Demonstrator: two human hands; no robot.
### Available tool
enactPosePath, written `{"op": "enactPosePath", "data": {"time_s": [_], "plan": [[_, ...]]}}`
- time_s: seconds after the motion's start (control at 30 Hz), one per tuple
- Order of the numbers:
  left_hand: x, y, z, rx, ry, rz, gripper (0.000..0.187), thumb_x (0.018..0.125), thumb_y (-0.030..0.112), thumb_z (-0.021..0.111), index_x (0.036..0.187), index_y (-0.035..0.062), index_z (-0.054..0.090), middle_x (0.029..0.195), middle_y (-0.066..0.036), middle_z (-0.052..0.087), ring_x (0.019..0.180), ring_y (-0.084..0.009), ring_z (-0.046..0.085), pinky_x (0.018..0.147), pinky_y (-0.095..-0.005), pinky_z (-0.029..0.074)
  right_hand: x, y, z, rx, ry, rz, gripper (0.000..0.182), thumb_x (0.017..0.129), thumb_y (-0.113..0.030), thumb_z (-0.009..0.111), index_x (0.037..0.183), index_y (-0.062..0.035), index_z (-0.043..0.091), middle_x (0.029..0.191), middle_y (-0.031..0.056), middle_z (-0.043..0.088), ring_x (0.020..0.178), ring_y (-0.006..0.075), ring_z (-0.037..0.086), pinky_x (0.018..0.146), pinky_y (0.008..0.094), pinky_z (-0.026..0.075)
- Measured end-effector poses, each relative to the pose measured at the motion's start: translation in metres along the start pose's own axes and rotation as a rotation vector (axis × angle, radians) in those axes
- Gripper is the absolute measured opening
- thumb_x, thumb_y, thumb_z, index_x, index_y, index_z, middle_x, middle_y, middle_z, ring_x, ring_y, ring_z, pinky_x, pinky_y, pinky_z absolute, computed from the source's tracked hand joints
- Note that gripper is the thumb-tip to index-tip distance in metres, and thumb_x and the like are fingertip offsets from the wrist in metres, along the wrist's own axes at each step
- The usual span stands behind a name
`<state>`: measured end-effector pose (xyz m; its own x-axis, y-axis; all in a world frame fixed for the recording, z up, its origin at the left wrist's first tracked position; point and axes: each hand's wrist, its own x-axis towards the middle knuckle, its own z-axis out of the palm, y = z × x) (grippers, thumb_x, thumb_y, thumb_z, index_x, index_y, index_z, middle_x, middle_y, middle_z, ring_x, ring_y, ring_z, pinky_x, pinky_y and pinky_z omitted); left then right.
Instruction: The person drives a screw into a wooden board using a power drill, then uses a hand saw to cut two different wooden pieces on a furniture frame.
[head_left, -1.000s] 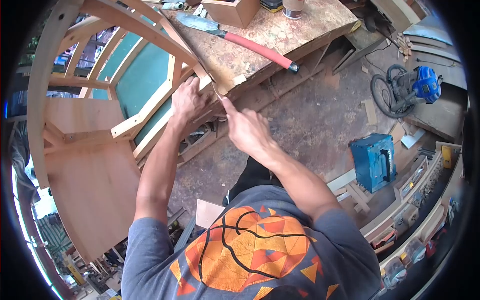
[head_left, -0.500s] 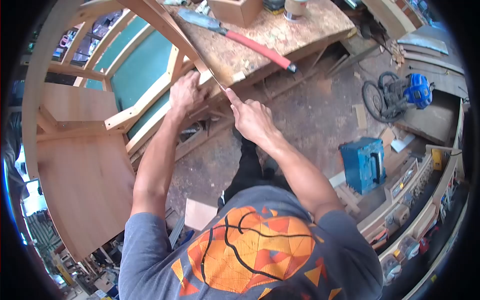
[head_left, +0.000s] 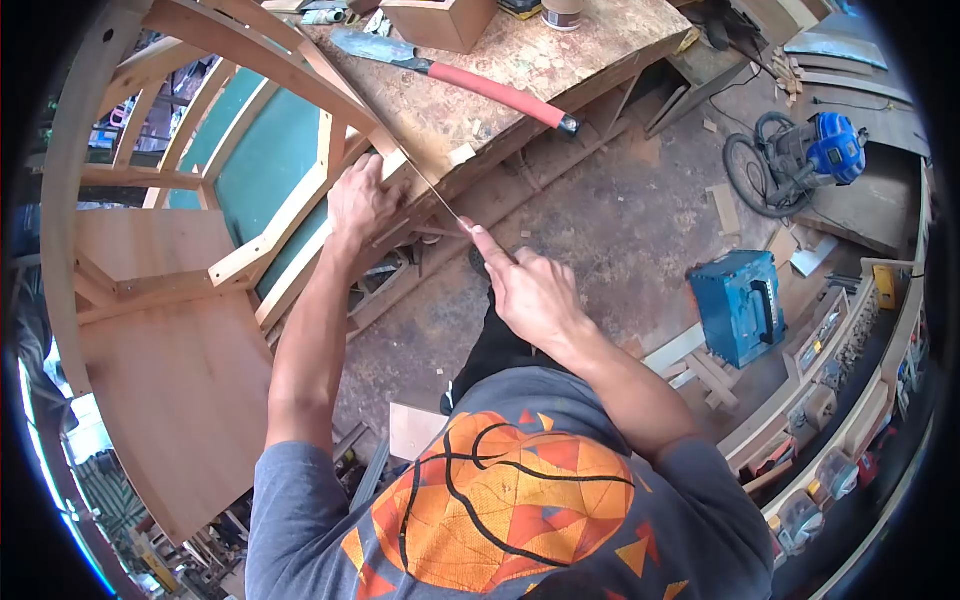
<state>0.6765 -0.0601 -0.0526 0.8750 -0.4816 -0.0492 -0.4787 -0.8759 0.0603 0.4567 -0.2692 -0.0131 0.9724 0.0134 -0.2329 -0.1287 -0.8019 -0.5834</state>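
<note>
My right hand [head_left: 538, 295] is closed round the handle end of a handsaw, with the index finger stretched along it. Seen nearly edge-on, the thin saw blade [head_left: 434, 188] runs up and left to the end of a wooden beam at the bench edge. My left hand [head_left: 362, 200] grips a rail of the wooden frame [head_left: 285, 215] just left of the blade, its fingers bent over the wood. Behind the frame bars shows a green panel [head_left: 262, 140]. Most of the saw handle is hidden by my right hand.
On the workbench [head_left: 590, 60] lie a red-handled tool [head_left: 495, 95] with a flat metal blade, a wooden box [head_left: 440, 22] and a can [head_left: 562, 14]. A blue vacuum [head_left: 835, 148] and a blue metal case [head_left: 738, 305] stand on the floor at right. A curved wooden panel [head_left: 165, 390] fills the left.
My right hand has drawn the saw back, down and to the right, and more of the blade shows. The left hand keeps its hold on the frame. The view has shifted slightly.
</note>
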Motion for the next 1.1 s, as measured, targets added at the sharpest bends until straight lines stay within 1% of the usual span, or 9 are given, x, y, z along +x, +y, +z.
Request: {"op": "enactPosePath", "data": {"time_s": [0.2, 0.27, 0.33, 0.5, 0.6, 0.73, 0.8, 0.93, 1.1], "plan": [[0.013, 0.008, -0.010, -0.005, 0.044, 0.009, 0.044, 0.089, 0.041, 0.080, 0.103, 0.0036, 0.062, 0.107, -0.015, 0.069, 0.108, -0.0381, 0.068, 0.089, -0.0499, 0.055, 0.078, -0.011, 0.019, 0.058, 0.108, -0.053, 0.070, 0.096, -0.006, 0.052, 0.163, -0.0242, 0.045, 0.092, 0.0296, 0.072, 0.075, 0.0487, 0.074, 0.071, 0.0538, 0.061], [0.001, 0.010, -0.010, -0.024, -0.072, -0.046, 0.044, 0.089, 0.042, 0.080, 0.102, 0.0032, 0.062, 0.108, -0.015, 0.069, 0.108, -0.0381, 0.068, 0.088, -0.0502, 0.056, 0.044, 0.004, 0.033, 0.103, 0.206, -0.079, 0.069, 0.096, -0.008, 0.053, 0.163, -0.0244, 0.045, 0.093, 0.0300, 0.072, 0.075, 0.0493, 0.073, 0.072, 0.0548, 0.061], [0.003, 0.008, -0.008, -0.014, -0.038, -0.050, 0.045, 0.090, 0.042, 0.080, 0.103, 0.0028, 0.062, 0.110, -0.015, 0.069, 0.108, -0.0382, 0.068, 0.088, -0.0502, 0.056, 0.002, 0.007, 0.019, 0.128, 0.096, -0.030, 0.069, 0.097, -0.012, 0.057, 0.163, -0.0285, 0.044, 0.090, 0.0281, 0.071, 0.073, 0.0494, 0.073, 0.070, 0.0564, 0.060], [0.003, 0.007, -0.003, 0.018, 0.010, 0.000, 0.045, 0.092, 0.043, 0.077, 0.104, 0.0028, 0.062, 0.112, -0.015, 0.069, 0.109, -0.0381, 0.068, 0.090, -0.0503, 0.056, 0.075, -0.003, 0.031, 0.110, 0.062, -0.054, 0.063, 0.103, -0.016, 0.056, 0.164, -0.0242, 0.044, 0.079, 0.0235, 0.070, 0.077, 0.0410, 0.075, 0.069, 0.0571, 0.059], [0.009, 0.008, -0.007, 0.015, -0.001, -0.013, 0.046, 0.092, 0.044, 0.077, 0.105, 0.0028, 0.062, 0.112, -0.015, 0.069, 0.111, -0.0379, 0.068, 0.091, -0.0504, 0.056, 0.096, -0.004, 0.032, 0.119, 0.126, -0.089, 0.059, 0.103, -0.016, 0.054, 0.162, -0.0178, 0.047, 0.079, 0.0234, 0.069, 0.078, 0.0426, 0.075, 0.071, 0.0578, 0.058], [0.000, 0.003, -0.001, -0.023, 0.061, 0.039, 0.046, 0.089, 0.043, 0.080, 0.101, 0.0025, 0.061, 0.103, -0.018, 0.068, 0.103, -0.0407, 0.069, 0.087, -0.0505, 0.056, 0.019, 0.022, 0.042, 0.039, 0.188, -0.104, 0.069, 0.097, -0.011, 0.057, 0.163, -0.0223, 0.043, 0.087, 0.0248, 0.071, 0.071, 0.0433, 0.074, 0.065, 0.0554, 0.061], [0.001, 0.001, 0.000, -0.018, 0.030, 0.032, 0.046, 0.089, 0.043, 0.080, 0.101, 0.0023, 0.061, 0.101, -0.018, 0.067, 0.103, -0.0407, 0.069, 0.087, -0.0505, 0.055, 0.034, 0.026, 0.052, 0.058, 0.102, -0.057, 0.064, 0.100, -0.017, 0.060, 0.161, -0.0298, 0.047, 0.088, 0.0242, 0.069, 0.070, 0.0431, 0.073, 0.063, 0.0555, 0.060], [0.006, 0.006, -0.006, -0.010, 0.010, 0.006, 0.047, 0.090, 0.044, 0.080, 0.100, 0.0023, 0.061, 0.100, -0.017, 0.067, 0.100, -0.0406, 0.069, 0.086, -0.0512, 0.055, 0.093, 0.027, 0.077, 0.087, 0.362, -0.155, 0.058, 0.102, -0.020, 0.061, 0.158, -0.0305, 0.051, 0.084, 0.0200, 0.067, 0.067, 0.0405, 0.071, 0.061, 0.0531, 0.059], [0.001, 0.003, -0.001, -0.021, 0.024, 0.015, 0.049, 0.089, 0.046, 0.080, 0.100, 0.0018, 0.062, 0.103, -0.018, 0.068, 0.100, -0.0412, 0.069, 0.086, -0.0516, 0.055, 0.031, 0.061, 0.102, 0.207, 0.366, -0.187, 0.062, 0.100, -0.021, 0.065, 0.159, -0.0325, 0.050, 0.079, 0.0165, 0.064, 0.064, 0.0388, 0.070, 0.061, 0.0524, 0.059]]}}
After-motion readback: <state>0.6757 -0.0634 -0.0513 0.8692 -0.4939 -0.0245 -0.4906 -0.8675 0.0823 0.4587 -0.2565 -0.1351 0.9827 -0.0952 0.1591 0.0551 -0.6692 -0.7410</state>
